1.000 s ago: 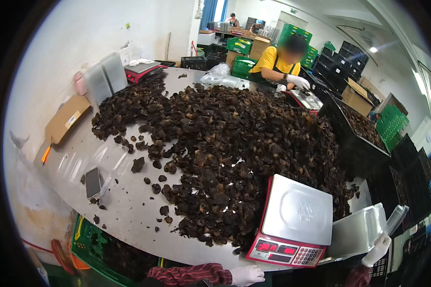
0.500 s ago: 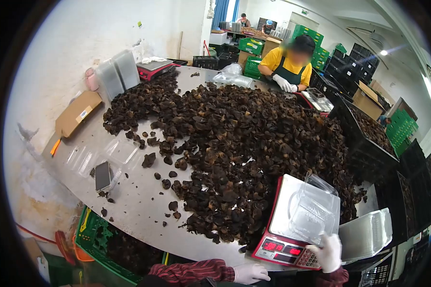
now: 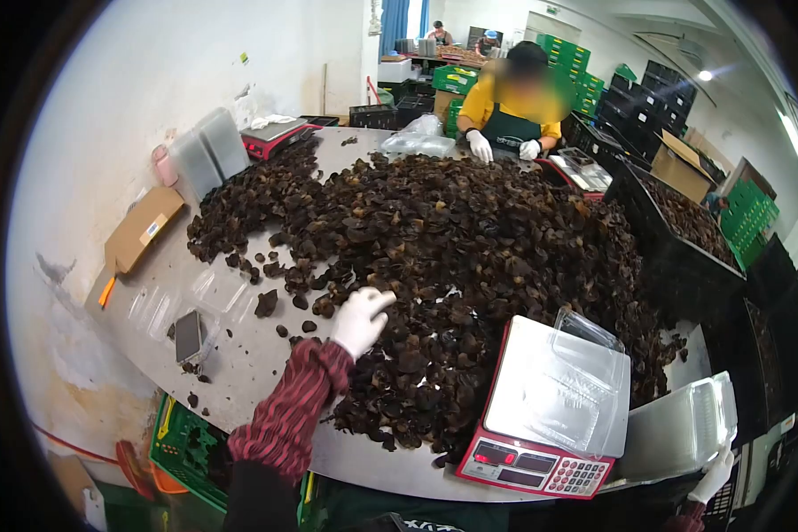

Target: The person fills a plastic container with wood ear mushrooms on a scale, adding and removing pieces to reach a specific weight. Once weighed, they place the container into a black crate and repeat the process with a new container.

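Note:
My left hand (image 3: 362, 321), in a white glove, reaches over the near left part of a heap of dark dried wood ear fungus (image 3: 434, 239). Its fingers are apart and hold nothing. Low on the right, my gloved right hand (image 3: 713, 479) is at the lower corner of a stack of clear plastic trays (image 3: 678, 430); its fingertips are partly hidden there. Between the hands stands a red and silver digital scale (image 3: 528, 355), a clear plastic tray (image 3: 576, 390) lying on its plate.
A phone (image 3: 188, 337) and clear lids lie on the steel table (image 3: 257, 372) at left, near a cardboard piece (image 3: 146, 229). Across the heap stands a co-worker (image 3: 510, 111) in white gloves. Black crates (image 3: 674, 226) line the right; a green crate (image 3: 173, 443) sits below.
My left hand has risen from the table's front edge to over the fungus. My right hand has left the scale for the tray stack. The co-worker's hands have moved apart.

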The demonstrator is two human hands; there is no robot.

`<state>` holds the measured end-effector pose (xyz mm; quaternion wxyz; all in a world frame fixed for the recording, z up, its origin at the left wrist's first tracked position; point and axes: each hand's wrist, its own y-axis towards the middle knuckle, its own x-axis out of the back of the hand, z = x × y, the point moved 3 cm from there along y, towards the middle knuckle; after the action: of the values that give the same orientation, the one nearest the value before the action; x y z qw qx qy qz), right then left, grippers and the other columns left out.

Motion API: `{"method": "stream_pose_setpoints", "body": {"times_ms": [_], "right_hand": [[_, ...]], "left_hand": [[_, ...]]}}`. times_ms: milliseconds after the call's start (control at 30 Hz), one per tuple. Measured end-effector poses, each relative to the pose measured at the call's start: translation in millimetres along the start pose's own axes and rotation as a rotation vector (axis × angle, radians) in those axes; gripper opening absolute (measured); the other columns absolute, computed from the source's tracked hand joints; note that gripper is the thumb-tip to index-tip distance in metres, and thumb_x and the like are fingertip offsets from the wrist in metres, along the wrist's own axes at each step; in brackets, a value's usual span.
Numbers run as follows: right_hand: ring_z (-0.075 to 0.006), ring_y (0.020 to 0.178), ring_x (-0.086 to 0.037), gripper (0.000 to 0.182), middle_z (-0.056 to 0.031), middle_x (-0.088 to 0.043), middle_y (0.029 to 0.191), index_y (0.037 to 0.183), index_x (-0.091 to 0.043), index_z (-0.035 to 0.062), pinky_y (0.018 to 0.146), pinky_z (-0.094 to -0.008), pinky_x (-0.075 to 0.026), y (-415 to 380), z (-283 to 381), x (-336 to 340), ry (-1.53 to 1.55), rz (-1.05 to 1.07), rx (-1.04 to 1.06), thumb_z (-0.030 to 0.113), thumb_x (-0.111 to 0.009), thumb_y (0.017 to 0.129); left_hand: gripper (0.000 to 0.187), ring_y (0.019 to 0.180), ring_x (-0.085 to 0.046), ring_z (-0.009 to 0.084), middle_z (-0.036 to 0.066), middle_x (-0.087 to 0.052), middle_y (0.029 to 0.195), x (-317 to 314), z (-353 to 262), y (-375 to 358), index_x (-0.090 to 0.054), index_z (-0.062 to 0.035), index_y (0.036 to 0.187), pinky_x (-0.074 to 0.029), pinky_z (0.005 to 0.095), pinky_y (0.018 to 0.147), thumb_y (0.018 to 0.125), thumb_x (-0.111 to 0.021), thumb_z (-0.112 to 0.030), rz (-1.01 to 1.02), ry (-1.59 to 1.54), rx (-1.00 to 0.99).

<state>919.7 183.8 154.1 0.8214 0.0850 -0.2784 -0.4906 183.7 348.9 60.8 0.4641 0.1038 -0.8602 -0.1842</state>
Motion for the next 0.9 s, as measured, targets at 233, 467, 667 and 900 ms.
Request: {"method": "stream_pose_setpoints", "body": {"times_ms": [233, 467, 667, 900], "right_hand": [[-0.0039, 0.043, -0.030, 0.030, 0.0029, -0.039, 0.059, 0.083, -0.059, 0.0021, 0.040, -0.0214, -0.023, -2, -16, 2, 0.087, 0.068, -0.092, 0.024, -0.045, 0.097], [-0.0021, 0.041, -0.025, 0.034, 0.0062, -0.032, 0.051, 0.078, -0.059, 0.0038, 0.039, -0.0212, -0.020, -5, -11, -2, 0.071, 0.079, -0.001, 0.031, -0.048, 0.096], [-0.0022, 0.045, -0.028, 0.026, 0.0029, -0.045, 0.062, 0.084, -0.060, 0.0020, 0.042, -0.0201, -0.023, -22, 15, -3, 0.054, -0.097, 0.167, 0.022, -0.049, 0.096], [-0.0031, 0.049, -0.039, 0.024, -0.0034, -0.058, 0.086, 0.111, -0.059, -0.0026, 0.042, -0.0188, -0.031, -147, 71, -76, -0.196, 0.399, 0.319, 0.011, -0.058, 0.090]], "left_hand": [[0.015, 0.091, -0.056, 0.0283, 0.009, -0.055, 0.090, -43, 51, 33, -0.063, -0.0078, 0.079, -0.046, 0.0358, 0.081, 0.067, -0.063, 0.001, 0.081, -0.037, 0.106], [0.036, 0.106, -0.050, 0.0332, 0.014, -0.053, 0.111, -31, -37, -15, -0.065, -0.0155, 0.106, -0.043, 0.0397, 0.092, 0.070, -0.067, -0.011, 0.365, -0.017, -0.152], [0.027, 0.100, -0.053, 0.0272, 0.008, -0.057, 0.097, -72, -13, -37, -0.068, -0.0143, 0.091, -0.046, 0.0357, 0.085, 0.067, -0.063, -0.002, 0.347, -0.004, -0.155], [0.020, 0.076, -0.059, 0.0125, 0.005, -0.061, 0.088, -26, -36, 2, -0.067, -0.0022, 0.086, -0.048, 0.0244, 0.065, 0.067, -0.063, 0.005, 0.254, -0.679, 0.345]]}}
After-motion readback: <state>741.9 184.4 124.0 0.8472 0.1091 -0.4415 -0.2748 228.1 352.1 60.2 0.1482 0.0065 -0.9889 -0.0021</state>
